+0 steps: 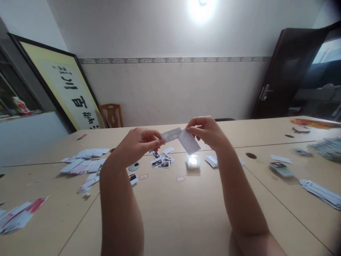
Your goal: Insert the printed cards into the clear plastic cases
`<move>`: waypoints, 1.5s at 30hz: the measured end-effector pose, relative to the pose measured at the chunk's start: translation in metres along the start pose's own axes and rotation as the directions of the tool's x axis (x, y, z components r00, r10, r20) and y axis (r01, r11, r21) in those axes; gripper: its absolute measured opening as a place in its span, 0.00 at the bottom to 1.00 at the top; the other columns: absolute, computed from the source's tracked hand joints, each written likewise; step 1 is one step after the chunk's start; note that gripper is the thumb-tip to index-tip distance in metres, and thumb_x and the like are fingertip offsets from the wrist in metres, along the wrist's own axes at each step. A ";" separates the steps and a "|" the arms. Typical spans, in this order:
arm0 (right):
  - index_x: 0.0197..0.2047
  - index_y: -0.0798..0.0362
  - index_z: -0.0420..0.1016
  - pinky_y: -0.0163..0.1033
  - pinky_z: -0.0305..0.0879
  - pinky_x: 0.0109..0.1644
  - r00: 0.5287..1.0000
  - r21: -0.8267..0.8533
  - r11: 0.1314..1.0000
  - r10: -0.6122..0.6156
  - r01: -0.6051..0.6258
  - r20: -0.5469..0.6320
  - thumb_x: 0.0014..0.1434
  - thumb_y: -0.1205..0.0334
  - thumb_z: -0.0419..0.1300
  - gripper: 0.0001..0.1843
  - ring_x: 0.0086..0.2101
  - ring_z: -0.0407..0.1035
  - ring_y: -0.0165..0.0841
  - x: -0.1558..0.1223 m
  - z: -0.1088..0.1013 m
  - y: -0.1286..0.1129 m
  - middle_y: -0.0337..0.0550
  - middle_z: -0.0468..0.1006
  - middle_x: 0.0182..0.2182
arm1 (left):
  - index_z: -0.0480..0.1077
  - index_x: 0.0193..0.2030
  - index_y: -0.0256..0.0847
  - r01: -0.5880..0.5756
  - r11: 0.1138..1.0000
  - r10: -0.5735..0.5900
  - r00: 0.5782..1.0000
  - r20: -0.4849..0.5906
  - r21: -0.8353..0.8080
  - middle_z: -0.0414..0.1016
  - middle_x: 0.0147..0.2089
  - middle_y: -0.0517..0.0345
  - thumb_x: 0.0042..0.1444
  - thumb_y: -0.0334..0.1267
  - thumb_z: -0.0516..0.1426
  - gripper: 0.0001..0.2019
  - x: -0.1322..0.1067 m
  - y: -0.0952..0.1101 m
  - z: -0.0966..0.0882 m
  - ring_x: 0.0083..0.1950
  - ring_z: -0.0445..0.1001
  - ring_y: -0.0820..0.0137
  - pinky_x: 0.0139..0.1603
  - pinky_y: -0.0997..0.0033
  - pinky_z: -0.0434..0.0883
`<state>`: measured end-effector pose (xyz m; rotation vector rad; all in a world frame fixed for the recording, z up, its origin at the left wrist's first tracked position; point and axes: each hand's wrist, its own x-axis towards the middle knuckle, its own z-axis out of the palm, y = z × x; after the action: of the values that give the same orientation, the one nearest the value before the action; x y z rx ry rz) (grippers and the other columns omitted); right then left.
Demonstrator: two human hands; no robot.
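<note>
My left hand (141,144) pinches a greyish picture card (170,135), possibly in a clear sleeve, between thumb and fingers. A plain whitish card or sleeve (189,142) hangs tilted from the closed fingertips of my right hand (206,132). The two pieces meet or overlap at their near edges, raised above the table; I cannot tell whether one is inside the other. Below them lie scattered photo cards (162,161) and a shiny clear stack or box (192,162). A small pile of white cards (211,161) is partly behind my right forearm.
White papers or envelopes (84,165) lie in piles on the left, with red-and-white ones (22,215) nearer. On the right are a card stack (281,170), white strips (321,192) and clear packs (329,147). Two red-bordered labels (180,179) lie mid-table (183,213).
</note>
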<state>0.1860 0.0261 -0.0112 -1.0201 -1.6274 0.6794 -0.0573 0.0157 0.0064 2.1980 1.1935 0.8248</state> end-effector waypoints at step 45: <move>0.30 0.52 0.82 0.36 0.68 0.28 0.904 -0.128 0.987 -0.137 0.092 -0.404 0.50 0.58 0.68 0.06 0.24 0.68 0.29 -0.023 -0.090 0.015 0.40 0.77 0.24 | 0.78 0.37 0.40 -0.034 0.995 0.040 0.997 -0.060 0.098 0.78 0.30 0.54 0.56 0.54 0.61 0.18 0.003 -0.003 -0.003 0.33 0.76 0.68 0.34 0.70 0.72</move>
<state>0.2780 0.0070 -0.0084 -1.0525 -1.3467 0.2726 -0.0596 0.0204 0.0076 2.2943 1.2497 0.8729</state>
